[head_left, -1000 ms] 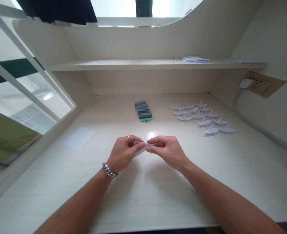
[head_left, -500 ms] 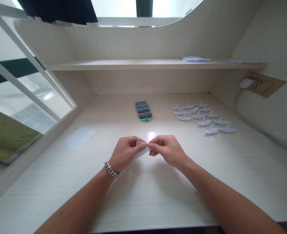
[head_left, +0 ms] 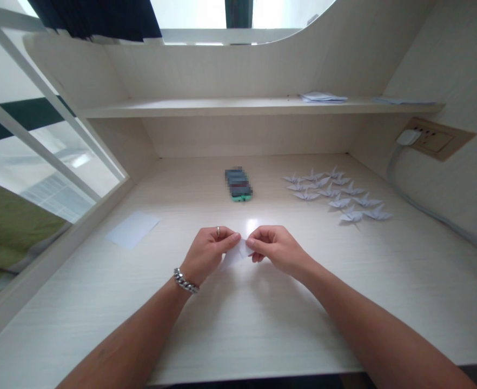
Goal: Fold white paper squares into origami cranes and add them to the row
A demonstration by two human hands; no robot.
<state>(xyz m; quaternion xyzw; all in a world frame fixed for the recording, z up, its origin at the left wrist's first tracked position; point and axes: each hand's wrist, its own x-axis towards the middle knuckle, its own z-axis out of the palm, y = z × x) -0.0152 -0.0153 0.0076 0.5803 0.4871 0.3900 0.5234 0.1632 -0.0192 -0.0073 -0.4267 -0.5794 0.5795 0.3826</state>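
Note:
A small folded piece of white paper (head_left: 235, 255) is held between my two hands, over the middle of the desk. My left hand (head_left: 211, 249), with a ring and a chain bracelet at the wrist, pinches its left part between thumb and fingers. On the other side my right hand (head_left: 278, 249) grips the right edge between thumb and curled fingers. Part of the paper is hidden behind the fingers. Several white paper cranes (head_left: 328, 192) stand grouped on the desk to the right, beyond my right hand.
A flat white sheet of paper (head_left: 133, 229) lies on the desk at left. A blurred dark object with a green edge (head_left: 239, 185) lies beyond my hands. More paper (head_left: 323, 97) rests on the shelf (head_left: 222, 111). A plugged-in cable (head_left: 421, 209) runs along the right wall.
My left thumb has drawn back a little from the right thumb, and more of the folded paper shows between the hands. The other things stay in place.

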